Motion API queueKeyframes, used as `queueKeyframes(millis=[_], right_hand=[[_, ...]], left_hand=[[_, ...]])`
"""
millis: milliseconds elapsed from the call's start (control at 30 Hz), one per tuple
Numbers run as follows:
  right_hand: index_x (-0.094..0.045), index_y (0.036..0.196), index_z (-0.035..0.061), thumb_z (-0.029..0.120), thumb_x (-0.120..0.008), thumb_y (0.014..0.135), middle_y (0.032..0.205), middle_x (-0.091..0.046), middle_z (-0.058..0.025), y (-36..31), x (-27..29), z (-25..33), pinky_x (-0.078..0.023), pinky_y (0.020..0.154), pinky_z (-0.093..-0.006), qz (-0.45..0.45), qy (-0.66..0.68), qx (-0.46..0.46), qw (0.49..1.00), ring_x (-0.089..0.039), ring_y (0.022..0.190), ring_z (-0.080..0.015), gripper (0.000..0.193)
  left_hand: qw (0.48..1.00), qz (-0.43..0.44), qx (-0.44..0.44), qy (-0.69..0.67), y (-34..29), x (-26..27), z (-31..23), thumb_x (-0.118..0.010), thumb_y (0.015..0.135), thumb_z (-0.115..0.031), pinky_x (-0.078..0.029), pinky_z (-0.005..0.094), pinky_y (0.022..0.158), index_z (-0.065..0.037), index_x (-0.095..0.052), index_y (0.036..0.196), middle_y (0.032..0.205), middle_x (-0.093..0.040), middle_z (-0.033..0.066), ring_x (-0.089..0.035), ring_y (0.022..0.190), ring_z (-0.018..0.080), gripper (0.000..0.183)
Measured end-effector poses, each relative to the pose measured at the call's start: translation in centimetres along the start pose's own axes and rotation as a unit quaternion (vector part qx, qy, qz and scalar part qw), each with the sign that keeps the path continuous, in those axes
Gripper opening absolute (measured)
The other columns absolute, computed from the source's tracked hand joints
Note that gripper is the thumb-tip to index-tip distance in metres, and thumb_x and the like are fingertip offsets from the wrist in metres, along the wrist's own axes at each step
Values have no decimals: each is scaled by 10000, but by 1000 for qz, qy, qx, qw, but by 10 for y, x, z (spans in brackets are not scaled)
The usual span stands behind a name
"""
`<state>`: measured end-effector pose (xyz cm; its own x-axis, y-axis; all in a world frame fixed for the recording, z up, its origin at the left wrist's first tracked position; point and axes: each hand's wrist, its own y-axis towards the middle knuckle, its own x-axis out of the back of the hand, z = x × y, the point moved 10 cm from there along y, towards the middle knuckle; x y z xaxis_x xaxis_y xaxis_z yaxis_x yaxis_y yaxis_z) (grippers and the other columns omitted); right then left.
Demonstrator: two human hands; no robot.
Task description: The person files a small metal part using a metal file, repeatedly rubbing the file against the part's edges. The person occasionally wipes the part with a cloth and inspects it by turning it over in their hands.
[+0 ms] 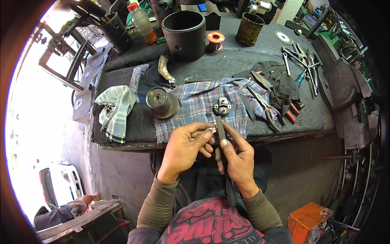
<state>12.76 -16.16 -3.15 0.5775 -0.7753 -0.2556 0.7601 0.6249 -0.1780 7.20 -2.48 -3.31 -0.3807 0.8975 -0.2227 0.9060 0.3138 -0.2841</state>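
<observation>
Seen from above, a person's left hand (187, 147) pinches a small pale metal part (210, 130) while the right hand (235, 156) presses a dark flat file (220, 128) against it, just in front of a grimy workbench (243, 61). On the bench, a plaid cloth (195, 107) carries a round metal housing (161, 101) and a small dark component with brass terminals (222, 106). Red-handled pliers (272, 110) lie to the right on a black rag (284, 85); a large black cylinder (183, 34), a spool of copper wire (215, 40) and a plastic bottle (142, 22) stand behind.
</observation>
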Motion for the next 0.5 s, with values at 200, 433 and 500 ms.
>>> queueKeyframes(millis=[200, 433, 500], right_hand=[[-514, 1591, 40, 35, -585, 1100, 740, -642, -9, 3, -5, -2, -426, 451, -224, 12, -7, -4, 1000, -529, 515, -46, 495], [-575, 1559, 62, 29, -610, 1081, 772, -642, 14, 6, -4, 3, -434, 481, -226, -4, -44, 5, 999, -527, 553, -26, 481], [-589, 1550, 62, 31, -614, 1079, 778, -652, 14, 1, -1, 3, -437, 488, -227, -4, -63, -5, 998, -533, 559, -25, 473]], left_hand=[[1000, 16, 6, 23, -1, 1, -3, -623, 1101, -104, -621, 259, 670, 100, -655, 1353, 939, -721, 90, -703, 765, 130, 326], [999, 37, 19, 14, 4, -1, -2, -600, 1114, -114, -623, 266, 641, 107, -642, 1359, 920, -710, 84, -698, 746, 134, 334], [999, 41, 24, 14, 5, 0, 0, -600, 1113, -115, -619, 267, 624, 106, -643, 1357, 911, -705, 81, -694, 729, 133, 332]])
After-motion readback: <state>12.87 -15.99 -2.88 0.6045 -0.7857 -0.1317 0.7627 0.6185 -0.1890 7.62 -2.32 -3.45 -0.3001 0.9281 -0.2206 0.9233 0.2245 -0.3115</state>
